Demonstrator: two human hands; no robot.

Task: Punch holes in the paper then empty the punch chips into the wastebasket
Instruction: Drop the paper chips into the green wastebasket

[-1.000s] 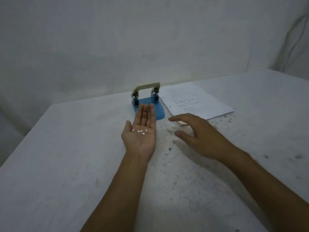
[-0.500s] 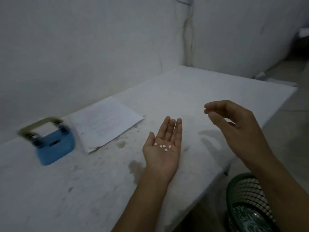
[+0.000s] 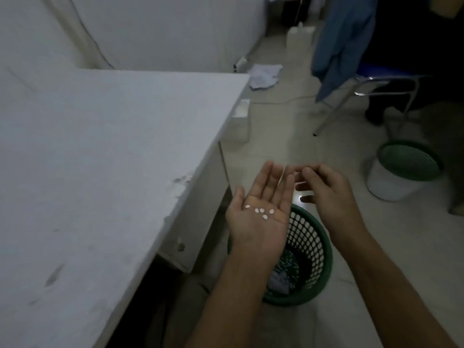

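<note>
My left hand lies flat, palm up, past the table's right edge and over the green mesh wastebasket on the floor. Several small white punch chips rest on the palm. My right hand hovers just to the right of the left one, fingers loosely curled and apart, holding nothing. The hole punch and the paper are out of view.
The white table fills the left half. On the floor to the right stands a white bucket with a green basket on top. Farther back are a metal chair frame with blue cloth, and crumpled paper.
The view has swung right, away from the punch and the paper. My left hand with the chips has moved off the table to above the wastebasket, and my right hand has come beside it.
</note>
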